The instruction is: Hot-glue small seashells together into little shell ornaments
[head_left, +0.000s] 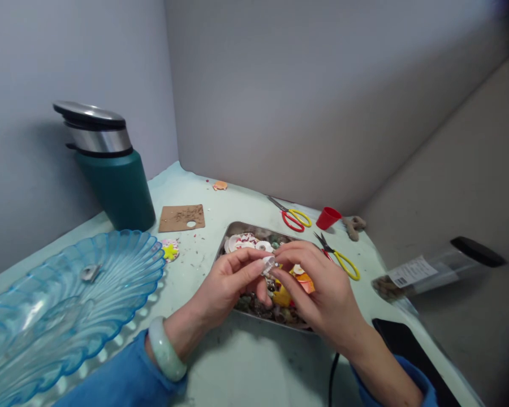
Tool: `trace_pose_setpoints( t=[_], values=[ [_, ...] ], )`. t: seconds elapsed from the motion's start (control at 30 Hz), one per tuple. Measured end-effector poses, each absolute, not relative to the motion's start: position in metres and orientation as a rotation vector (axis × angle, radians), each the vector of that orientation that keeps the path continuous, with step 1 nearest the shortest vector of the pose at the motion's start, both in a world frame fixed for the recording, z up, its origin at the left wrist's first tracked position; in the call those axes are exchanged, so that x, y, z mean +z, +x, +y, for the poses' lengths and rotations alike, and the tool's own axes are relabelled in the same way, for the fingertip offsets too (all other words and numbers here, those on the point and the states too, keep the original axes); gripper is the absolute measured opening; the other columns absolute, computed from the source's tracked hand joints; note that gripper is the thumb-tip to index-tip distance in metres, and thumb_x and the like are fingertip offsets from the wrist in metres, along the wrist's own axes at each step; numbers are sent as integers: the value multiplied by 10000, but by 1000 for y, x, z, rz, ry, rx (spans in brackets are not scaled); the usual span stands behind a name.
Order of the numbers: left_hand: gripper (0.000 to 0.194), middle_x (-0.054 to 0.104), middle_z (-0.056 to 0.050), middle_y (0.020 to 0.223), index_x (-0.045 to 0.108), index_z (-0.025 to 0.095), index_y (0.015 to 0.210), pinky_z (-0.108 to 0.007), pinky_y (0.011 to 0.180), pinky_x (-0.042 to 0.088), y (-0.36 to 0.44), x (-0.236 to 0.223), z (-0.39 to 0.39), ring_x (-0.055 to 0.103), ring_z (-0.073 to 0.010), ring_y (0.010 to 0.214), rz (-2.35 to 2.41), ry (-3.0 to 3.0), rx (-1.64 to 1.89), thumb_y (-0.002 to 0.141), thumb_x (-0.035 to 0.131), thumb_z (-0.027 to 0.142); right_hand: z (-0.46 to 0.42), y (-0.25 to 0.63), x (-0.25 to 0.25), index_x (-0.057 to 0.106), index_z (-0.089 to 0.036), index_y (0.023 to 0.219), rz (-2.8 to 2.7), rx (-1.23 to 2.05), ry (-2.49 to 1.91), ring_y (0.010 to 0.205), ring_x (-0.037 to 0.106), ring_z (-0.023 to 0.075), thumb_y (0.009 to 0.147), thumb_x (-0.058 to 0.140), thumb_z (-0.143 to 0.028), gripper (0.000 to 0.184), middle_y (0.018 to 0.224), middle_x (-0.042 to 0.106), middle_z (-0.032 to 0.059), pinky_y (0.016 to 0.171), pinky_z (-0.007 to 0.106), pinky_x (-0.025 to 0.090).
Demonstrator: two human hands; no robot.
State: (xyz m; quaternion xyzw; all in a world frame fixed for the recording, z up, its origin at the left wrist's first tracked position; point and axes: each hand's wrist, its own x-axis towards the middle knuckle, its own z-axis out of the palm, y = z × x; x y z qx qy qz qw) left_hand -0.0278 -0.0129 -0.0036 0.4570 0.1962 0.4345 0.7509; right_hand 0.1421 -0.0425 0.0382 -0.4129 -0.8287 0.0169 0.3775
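Note:
Both of my hands meet over a shallow metal tray (268, 321). Thumb and fingers of my left hand (227, 282) pinch a small whitish, partly see-through piece (269, 263), whose exact kind I cannot make out. From the other side, the fingertips of my right hand (320, 291) are closed on the same piece. Beneath them the tray holds flat white pieces with red specks (242, 240), yellow and orange pieces (282, 296), and dark greenish lumps. My fingers hide part of these contents. A pale green bangle (167, 349) circles my left wrist.
A blue scalloped dish (123, 322) fills the left side, near a green bottle (116, 186) and a brown card (182, 218). Behind the tray lie red-and-yellow scissors (297, 217), a second pair (343, 263) and a red cup (328, 217). A clear container (432, 271) stands right.

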Motion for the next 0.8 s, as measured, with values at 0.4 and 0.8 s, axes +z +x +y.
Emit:
trace_pose_setpoints(
  t=[0.4,0.8],
  values=[
    [303,585,20,570,610,153,1098,-260,607,473,-25,-3,-17,569,-113,529,533,1144,1012,855,588,332,-42,143,40,568,-188,894,-2056,56,-1098,923,585,187,872,540,-136,63,939,619,67,782,330,481],
    [256,633,2,722,589,143,957,-222,496,454,-20,1,-16,539,-73,469,616,1138,1115,782,673,309,-40,142,34,590,-195,883,-2030,10,-1151,873,601,178,892,519,-152,83,924,623,54,773,318,482]
  ],
)
